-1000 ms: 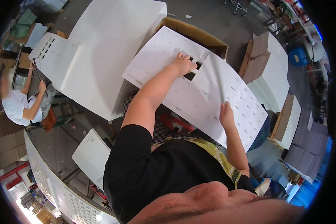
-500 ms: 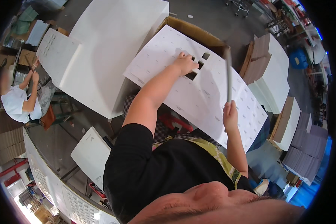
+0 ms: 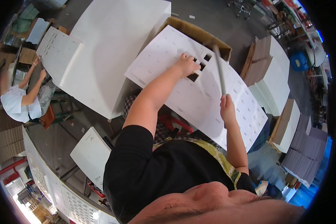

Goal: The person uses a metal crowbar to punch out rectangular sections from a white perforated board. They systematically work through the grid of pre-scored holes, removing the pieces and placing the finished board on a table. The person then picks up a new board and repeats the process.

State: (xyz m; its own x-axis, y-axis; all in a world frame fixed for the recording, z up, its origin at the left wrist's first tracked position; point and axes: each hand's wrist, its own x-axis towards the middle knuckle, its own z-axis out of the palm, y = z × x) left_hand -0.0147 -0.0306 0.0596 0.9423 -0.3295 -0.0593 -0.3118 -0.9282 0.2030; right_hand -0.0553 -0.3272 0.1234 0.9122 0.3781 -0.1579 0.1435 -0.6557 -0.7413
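Note:
A large white printed sheet [image 3: 198,98] lies slantwise in front of me across a brown cardboard box. Several dark square holes [image 3: 202,66] are cut through its upper middle part. My left hand [image 3: 186,65] rests on the sheet just left of these holes, its fingers spread and bent at their edge. Closed round the lower end of a grey rod-like stick [image 3: 221,72] is my right hand [image 3: 227,107], over the sheet's right half. The stick's far end is smeared by motion near the holes. Whether it touches the sheet I cannot tell.
The open cardboard box [image 3: 190,30] shows past the sheet's far edge. To the left stands a big white stack [image 3: 115,48], with a seated co-worker [image 3: 20,100] beyond it. Stacked sheets [image 3: 268,71] stand at right. A white panel [image 3: 91,155] sits near my left elbow.
The stick has swung left, its far end now nearer the holes. My right hand has shifted slightly up and left. My left hand stays in place; the co-worker's hands have moved apart.

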